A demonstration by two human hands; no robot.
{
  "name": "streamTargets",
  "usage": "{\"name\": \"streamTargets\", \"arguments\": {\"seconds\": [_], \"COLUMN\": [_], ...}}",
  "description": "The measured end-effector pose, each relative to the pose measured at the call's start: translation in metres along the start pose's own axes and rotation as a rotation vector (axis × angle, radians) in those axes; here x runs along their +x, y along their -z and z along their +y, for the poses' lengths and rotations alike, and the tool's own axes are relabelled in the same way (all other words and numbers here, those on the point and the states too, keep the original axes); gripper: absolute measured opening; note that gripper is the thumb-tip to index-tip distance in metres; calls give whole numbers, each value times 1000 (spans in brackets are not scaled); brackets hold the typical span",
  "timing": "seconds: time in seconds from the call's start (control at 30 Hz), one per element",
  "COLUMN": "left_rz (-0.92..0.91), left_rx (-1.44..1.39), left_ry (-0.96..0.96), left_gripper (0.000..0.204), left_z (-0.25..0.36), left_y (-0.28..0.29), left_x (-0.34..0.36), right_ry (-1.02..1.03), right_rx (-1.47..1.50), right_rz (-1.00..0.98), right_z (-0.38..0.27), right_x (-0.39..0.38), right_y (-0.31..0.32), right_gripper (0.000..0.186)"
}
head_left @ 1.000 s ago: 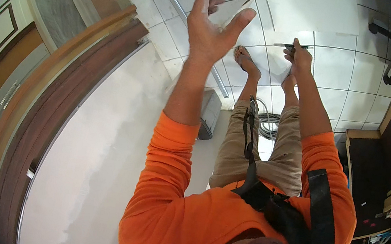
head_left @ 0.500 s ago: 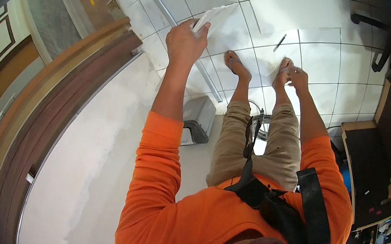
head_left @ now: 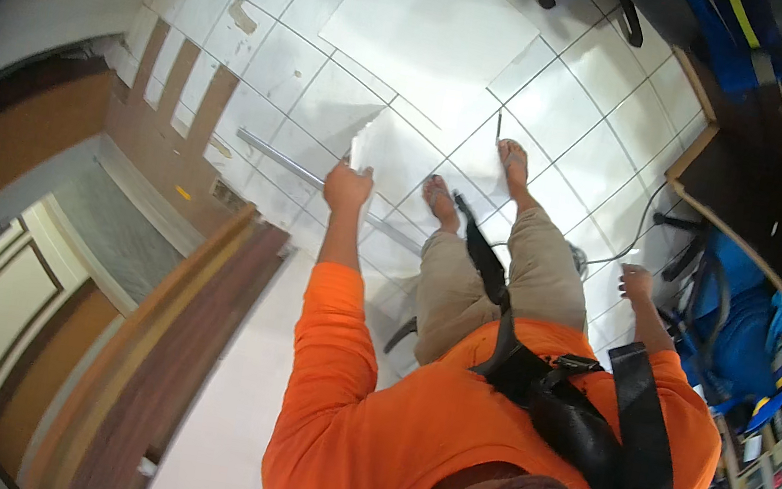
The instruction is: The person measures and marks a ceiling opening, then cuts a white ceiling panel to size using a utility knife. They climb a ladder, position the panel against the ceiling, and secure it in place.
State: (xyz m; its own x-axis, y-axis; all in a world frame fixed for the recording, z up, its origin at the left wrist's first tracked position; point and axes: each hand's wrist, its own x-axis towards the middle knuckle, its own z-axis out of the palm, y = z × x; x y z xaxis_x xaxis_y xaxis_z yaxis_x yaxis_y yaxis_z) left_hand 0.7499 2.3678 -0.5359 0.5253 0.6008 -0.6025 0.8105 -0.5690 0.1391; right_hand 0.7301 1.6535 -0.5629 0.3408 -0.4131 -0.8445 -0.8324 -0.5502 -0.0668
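My left hand (head_left: 347,186) grips a thin white strip (head_left: 366,134) with a ragged edge, above the tiled floor (head_left: 603,100). A long metal bar (head_left: 283,158) lies on the tiles beneath that hand. My right hand (head_left: 636,282) hangs out at my right side, fingers loosely bent and apart, holding nothing visible. A slim dark pen-like stick (head_left: 499,125) lies by my right foot (head_left: 513,163).
A large white sheet (head_left: 425,17) lies ahead. Black chair legs (head_left: 631,22) stand at upper right; a dark wooden desk (head_left: 742,196), blue chair (head_left: 731,336) and looped cable (head_left: 641,226) are at right. Stacked wooden boards (head_left: 195,337) and a door (head_left: 9,299) fill the left.
My left hand has closed on the white strip. My right hand has let go of the dark stick, now on the floor, and moved outward and down. The view has swung.
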Motion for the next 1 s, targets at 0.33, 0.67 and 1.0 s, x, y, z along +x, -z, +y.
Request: {"name": "streamTargets", "arguments": {"seconds": [0.33, 0.67, 1.0], "left_rz": [-82, -93, -225], "left_rx": [31, 605, 898], "left_ry": [-285, -737, -1080], "left_gripper": [42, 43, 33], "left_z": [-72, 28, 270], "left_y": [-32, 30, -32], "left_x": [10, -101, -212], "right_ry": [189, -85, -250], "right_rx": [1, 646, 1024], "right_rz": [-87, 108, 250], "right_z": [138, 210, 293], "right_x": [-136, -204, -204], "right_y": [-143, -207, -199], "right_gripper": [37, 42, 38]}}
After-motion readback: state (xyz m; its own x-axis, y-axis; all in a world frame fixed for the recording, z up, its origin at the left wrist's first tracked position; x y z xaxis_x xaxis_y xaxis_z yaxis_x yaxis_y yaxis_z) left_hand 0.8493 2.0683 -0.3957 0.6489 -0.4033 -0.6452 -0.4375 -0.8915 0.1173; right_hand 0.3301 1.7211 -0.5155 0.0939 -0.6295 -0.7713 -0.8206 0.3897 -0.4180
